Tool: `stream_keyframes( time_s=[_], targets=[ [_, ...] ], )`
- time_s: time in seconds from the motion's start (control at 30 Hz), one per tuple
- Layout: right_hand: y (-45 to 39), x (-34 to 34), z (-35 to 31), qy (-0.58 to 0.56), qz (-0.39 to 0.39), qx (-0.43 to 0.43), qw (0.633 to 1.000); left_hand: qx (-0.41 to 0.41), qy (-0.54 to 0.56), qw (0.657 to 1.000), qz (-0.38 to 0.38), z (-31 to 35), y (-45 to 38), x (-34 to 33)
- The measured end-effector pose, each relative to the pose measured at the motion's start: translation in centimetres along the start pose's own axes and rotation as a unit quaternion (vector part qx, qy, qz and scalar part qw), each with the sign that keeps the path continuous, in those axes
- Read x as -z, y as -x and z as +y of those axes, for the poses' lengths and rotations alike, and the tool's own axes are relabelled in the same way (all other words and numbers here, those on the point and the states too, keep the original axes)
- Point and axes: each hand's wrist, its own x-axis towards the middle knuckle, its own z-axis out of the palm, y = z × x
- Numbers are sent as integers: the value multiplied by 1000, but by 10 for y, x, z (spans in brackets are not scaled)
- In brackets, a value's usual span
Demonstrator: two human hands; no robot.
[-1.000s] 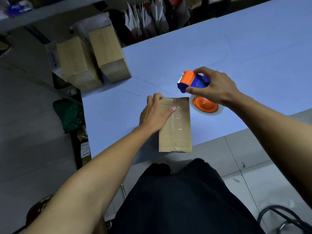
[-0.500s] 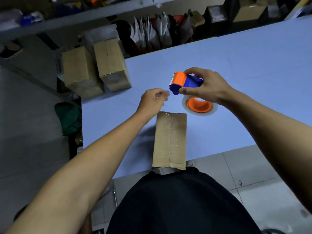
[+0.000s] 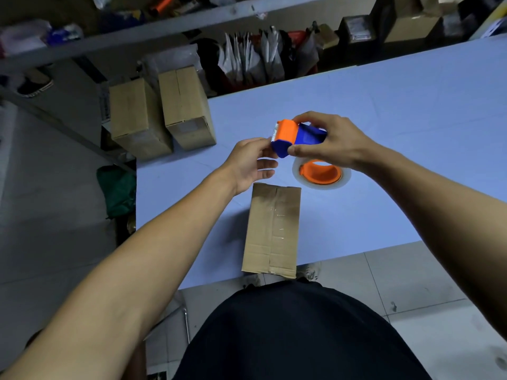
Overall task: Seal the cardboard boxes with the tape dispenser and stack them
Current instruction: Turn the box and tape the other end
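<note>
Both hands meet above the pale blue worktop (image 3: 384,111). Right hand (image 3: 333,142) grips the blue and orange plastic tape dispenser (image 3: 297,137) from above, fingers and thumb curled round its body, with the orange hub and clear tape roll (image 3: 321,174) hanging below the palm. Left hand (image 3: 249,163) reaches in from the left, its thumb and forefinger touching the serrated front end of the dispenser; whether they pinch a tape end cannot be told, and the other fingers are loosely bent beneath.

Just nearer the person, below both hands, a long brown cardboard box (image 3: 271,231) lies flat on the worktop, clear tape glinting along its centre seam, its near end at the worktop's front edge. Two more brown cardboard boxes (image 3: 162,113) sit side by side at the worktop's far left corner, well apart from the first. Behind the worktop runs a cluttered shelf (image 3: 164,26) with bags and packets.
</note>
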Motion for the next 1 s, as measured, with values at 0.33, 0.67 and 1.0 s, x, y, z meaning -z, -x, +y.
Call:
stream_keyframes(
  time_s=[0.33,0.67,1.0],
  targets=[
    [1,1,9,187,-66,41,979,-66,-173,981,52,-3,-3,1],
    [19,-3,37,229,-88,46,968,-61,-190,978,64,-16,-1,33],
    [32,-24,48,220,-104,68,968,-55,-204,971,110,-57,8,47]
  ],
)
